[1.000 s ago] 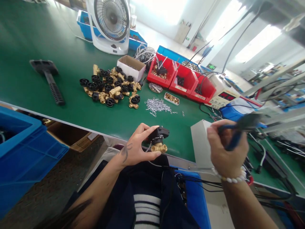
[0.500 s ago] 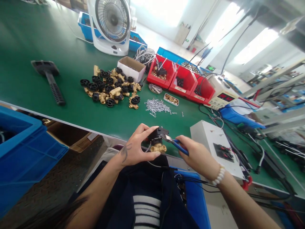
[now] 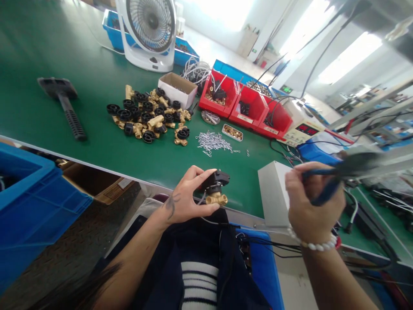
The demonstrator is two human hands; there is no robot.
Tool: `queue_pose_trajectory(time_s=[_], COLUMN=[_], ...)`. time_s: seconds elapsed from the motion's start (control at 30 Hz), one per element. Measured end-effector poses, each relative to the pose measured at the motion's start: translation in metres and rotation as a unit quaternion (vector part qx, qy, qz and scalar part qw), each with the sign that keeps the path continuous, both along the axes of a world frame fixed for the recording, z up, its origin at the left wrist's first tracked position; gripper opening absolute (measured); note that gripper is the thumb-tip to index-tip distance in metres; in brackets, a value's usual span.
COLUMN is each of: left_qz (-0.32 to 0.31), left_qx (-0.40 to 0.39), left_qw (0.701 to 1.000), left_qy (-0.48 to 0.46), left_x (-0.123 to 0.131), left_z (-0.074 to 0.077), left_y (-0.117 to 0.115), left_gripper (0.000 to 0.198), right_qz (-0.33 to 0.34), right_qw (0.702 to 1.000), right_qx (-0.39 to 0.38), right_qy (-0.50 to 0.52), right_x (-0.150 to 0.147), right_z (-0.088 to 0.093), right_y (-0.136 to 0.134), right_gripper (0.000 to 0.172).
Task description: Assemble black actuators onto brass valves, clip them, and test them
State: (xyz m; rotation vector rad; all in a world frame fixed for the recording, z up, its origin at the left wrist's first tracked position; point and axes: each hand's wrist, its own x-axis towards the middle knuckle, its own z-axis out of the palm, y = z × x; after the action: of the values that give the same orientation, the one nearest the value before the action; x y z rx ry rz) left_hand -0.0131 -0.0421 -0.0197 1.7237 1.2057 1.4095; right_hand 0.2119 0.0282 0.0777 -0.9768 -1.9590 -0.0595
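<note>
My left hand [image 3: 187, 196] is closed around a brass valve with a black actuator head [image 3: 217, 188] at the bench's front edge, its brass ports low and a grey cable trailing from it. A thin metal clip seems to sit at the joint between black and brass. Off to the right, my right hand [image 3: 312, 202] grips blue-handled pliers [image 3: 325, 189], raised above the grey-white box [image 3: 273, 189]. The pliers' jaws are smeared by motion and point right. Beyond the left hand lies a heap of small wire clips [image 3: 213, 142].
Brass valves with black caps [image 3: 148, 116] are piled left of the clips. Behind stand a small carton [image 3: 178, 90], red bins [image 3: 247, 107], a tin of brass bits [image 3: 232, 132] and a fan [image 3: 151, 26]. A black scraper-like tool [image 3: 69, 107] lies left; a blue crate [image 3: 26, 215] stands below.
My right hand has drawn the pliers off the valve and carried them right and up over the grey-white box. My left hand keeps the valve in nearly the same place.
</note>
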Motion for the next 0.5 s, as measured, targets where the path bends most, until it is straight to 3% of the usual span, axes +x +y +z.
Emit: queue_pose_trajectory(time_s=[0.07, 0.17, 0.2, 0.3, 0.37, 0.43, 0.5], left_qz=[0.001, -0.002, -0.004, -0.005, -0.005, -0.004, -0.005], left_qx=[0.001, -0.012, -0.016, -0.017, -0.014, -0.014, -0.013], left_qw=[1.000, 1.000, 1.000, 1.000, 1.000, 1.000, 1.000], left_qy=[0.003, 0.001, -0.001, -0.010, -0.008, -0.002, 0.004], left_x=[0.0002, 0.0002, 0.0001, -0.0002, -0.0004, -0.0005, -0.0005], left_z=[0.0008, 0.0013, 0.0014, 0.0027, 0.0040, 0.0049, 0.0052], left_y=[-0.0004, -0.0016, -0.0019, -0.0018, -0.0011, -0.0006, -0.0003], left_gripper=[0.073, 0.074, 0.074, 0.074, 0.073, 0.073, 0.074], right_qz=[0.023, 0.123, 0.128, 0.046, 0.018, 0.060, 0.113], right_qw=[1.000, 0.954, 0.947, 0.995, 1.000, 0.991, 0.953], right_qx=[-0.008, -0.106, -0.116, -0.042, -0.003, -0.033, -0.082], right_qy=[-0.018, -0.251, -0.270, -0.077, -0.005, -0.116, -0.269], right_x=[0.0003, 0.0004, 0.0004, 0.0000, -0.0006, -0.0014, -0.0021], right_z=[-0.0041, -0.0071, -0.0060, -0.0012, -0.0013, -0.0031, -0.0027], right_y=[-0.0011, -0.0024, -0.0023, -0.0010, -0.0006, -0.0006, -0.0006], right_gripper=[0.011, 0.015, 0.014, 0.010, 0.011, 0.013, 0.016])
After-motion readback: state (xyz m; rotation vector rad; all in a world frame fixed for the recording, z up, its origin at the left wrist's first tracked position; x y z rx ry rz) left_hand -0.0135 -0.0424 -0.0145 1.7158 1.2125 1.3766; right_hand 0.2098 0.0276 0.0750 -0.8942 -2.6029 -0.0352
